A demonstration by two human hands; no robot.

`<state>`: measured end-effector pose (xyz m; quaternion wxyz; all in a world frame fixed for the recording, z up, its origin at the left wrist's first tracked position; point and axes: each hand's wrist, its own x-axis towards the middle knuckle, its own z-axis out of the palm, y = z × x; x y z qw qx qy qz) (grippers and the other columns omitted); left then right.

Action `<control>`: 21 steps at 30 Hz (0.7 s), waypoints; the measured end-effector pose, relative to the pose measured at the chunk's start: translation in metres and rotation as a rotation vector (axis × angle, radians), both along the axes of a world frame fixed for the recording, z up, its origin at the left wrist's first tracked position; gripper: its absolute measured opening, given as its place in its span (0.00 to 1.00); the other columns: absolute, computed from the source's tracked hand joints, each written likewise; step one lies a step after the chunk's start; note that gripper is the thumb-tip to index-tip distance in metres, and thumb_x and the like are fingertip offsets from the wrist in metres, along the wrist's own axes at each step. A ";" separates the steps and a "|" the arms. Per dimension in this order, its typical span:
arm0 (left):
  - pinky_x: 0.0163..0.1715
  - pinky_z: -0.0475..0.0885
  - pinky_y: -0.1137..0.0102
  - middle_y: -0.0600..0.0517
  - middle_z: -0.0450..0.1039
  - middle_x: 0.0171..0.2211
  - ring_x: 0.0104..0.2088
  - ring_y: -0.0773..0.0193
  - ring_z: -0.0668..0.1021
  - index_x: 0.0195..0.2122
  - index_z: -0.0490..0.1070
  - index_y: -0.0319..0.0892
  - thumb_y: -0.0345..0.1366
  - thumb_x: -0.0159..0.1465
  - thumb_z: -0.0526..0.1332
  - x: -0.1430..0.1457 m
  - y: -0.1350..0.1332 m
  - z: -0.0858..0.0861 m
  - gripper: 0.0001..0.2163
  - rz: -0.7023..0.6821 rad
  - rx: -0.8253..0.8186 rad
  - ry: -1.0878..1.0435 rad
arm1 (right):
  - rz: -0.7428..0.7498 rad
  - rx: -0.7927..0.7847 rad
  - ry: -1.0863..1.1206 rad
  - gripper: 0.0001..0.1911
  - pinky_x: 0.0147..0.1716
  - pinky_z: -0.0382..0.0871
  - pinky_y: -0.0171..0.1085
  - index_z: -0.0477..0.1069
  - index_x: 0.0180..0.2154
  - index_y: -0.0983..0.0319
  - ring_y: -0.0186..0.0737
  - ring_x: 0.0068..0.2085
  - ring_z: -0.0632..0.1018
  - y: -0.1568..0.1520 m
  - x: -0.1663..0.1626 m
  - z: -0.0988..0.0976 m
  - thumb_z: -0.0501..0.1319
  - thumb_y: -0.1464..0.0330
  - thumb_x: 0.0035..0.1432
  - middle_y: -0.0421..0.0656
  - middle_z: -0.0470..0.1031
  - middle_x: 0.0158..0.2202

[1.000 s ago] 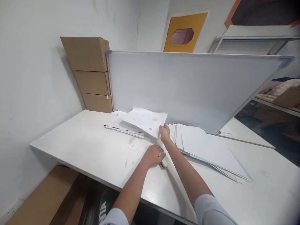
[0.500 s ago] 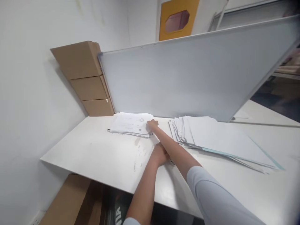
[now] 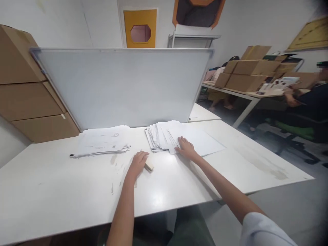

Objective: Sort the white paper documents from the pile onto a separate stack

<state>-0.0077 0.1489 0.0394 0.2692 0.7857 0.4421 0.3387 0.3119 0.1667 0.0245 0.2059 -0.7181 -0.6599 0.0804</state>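
Observation:
My left hand (image 3: 137, 163) rests on the white table (image 3: 64, 191), its fingers curled over a small pale block (image 3: 149, 166) that sticks out to its right. My right hand (image 3: 186, 148) lies flat with fingers spread on the front edge of a fanned pile of white sheets (image 3: 179, 138). A second, neater stack of printed papers (image 3: 102, 144) lies to the left of both hands, untouched.
A large whiteboard (image 3: 123, 85) stands upright along the table's back edge. Stacked cardboard boxes (image 3: 28, 92) fill the left corner. At the right, another table holds more boxes (image 3: 246, 73), and a seated person (image 3: 312, 99) is beside it.
My right hand left the printed stack on the left and came down on the fanned pile to the right. The view swung right. My left hand stayed on the block.

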 end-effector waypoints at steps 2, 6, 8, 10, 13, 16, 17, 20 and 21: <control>0.56 0.62 0.62 0.49 0.74 0.46 0.50 0.59 0.72 0.43 0.73 0.44 0.37 0.66 0.50 0.000 0.002 0.001 0.13 0.005 -0.003 -0.003 | -0.064 0.058 -0.037 0.29 0.61 0.51 0.52 0.54 0.63 0.65 0.54 0.66 0.55 -0.019 0.007 -0.010 0.51 0.64 0.63 0.53 0.54 0.67; 0.56 0.62 0.63 0.49 0.74 0.46 0.52 0.59 0.72 0.43 0.73 0.44 0.39 0.66 0.49 0.001 0.003 0.002 0.14 0.034 -0.008 -0.001 | -0.095 0.240 0.031 0.24 0.61 0.54 0.52 0.61 0.60 0.69 0.53 0.64 0.60 -0.036 0.003 -0.014 0.46 0.69 0.65 0.54 0.61 0.63; 0.55 0.63 0.63 0.49 0.74 0.46 0.51 0.59 0.72 0.43 0.72 0.44 0.40 0.66 0.49 0.001 0.002 0.003 0.14 0.059 -0.019 0.005 | -0.088 0.300 0.075 0.23 0.60 0.56 0.50 0.64 0.58 0.67 0.50 0.63 0.64 -0.041 0.003 -0.012 0.47 0.71 0.64 0.54 0.65 0.61; 0.54 0.65 0.63 0.48 0.74 0.47 0.51 0.59 0.73 0.44 0.72 0.43 0.40 0.65 0.50 0.001 0.002 0.004 0.14 0.091 -0.034 0.012 | -0.106 0.343 0.120 0.23 0.60 0.58 0.48 0.65 0.57 0.65 0.47 0.60 0.67 -0.045 0.006 -0.010 0.46 0.72 0.64 0.52 0.67 0.60; 0.53 0.66 0.63 0.48 0.74 0.48 0.51 0.58 0.73 0.44 0.72 0.43 0.41 0.64 0.51 0.001 0.002 0.006 0.14 0.137 -0.047 0.019 | -0.200 0.502 0.278 0.22 0.58 0.61 0.47 0.68 0.56 0.63 0.46 0.57 0.72 -0.053 0.014 -0.006 0.46 0.69 0.64 0.49 0.72 0.56; 0.52 0.66 0.63 0.47 0.74 0.48 0.51 0.57 0.74 0.43 0.72 0.43 0.42 0.63 0.52 0.002 0.002 0.007 0.15 0.167 -0.047 0.026 | -0.220 0.639 0.438 0.22 0.59 0.61 0.47 0.71 0.53 0.61 0.44 0.55 0.73 -0.058 0.016 -0.002 0.48 0.68 0.61 0.46 0.75 0.53; 0.52 0.66 0.62 0.47 0.74 0.48 0.50 0.56 0.74 0.43 0.72 0.43 0.43 0.62 0.52 0.003 0.002 0.008 0.15 0.174 -0.045 0.029 | -0.185 0.633 0.471 0.22 0.59 0.61 0.47 0.72 0.52 0.61 0.44 0.56 0.73 -0.058 0.014 -0.001 0.48 0.68 0.60 0.45 0.75 0.53; 0.52 0.66 0.61 0.47 0.75 0.46 0.49 0.55 0.74 0.41 0.73 0.43 0.44 0.62 0.51 0.004 0.000 0.009 0.15 0.189 -0.030 0.043 | -0.016 0.494 0.578 0.21 0.58 0.62 0.45 0.74 0.50 0.58 0.43 0.56 0.73 -0.052 0.002 0.000 0.52 0.70 0.57 0.41 0.75 0.53; 0.52 0.66 0.61 0.47 0.75 0.45 0.49 0.55 0.74 0.41 0.73 0.43 0.45 0.62 0.51 0.004 -0.001 0.009 0.15 0.190 -0.022 0.048 | 0.033 0.447 0.610 0.20 0.57 0.63 0.44 0.75 0.48 0.57 0.42 0.54 0.74 -0.049 -0.002 0.000 0.53 0.70 0.56 0.40 0.76 0.52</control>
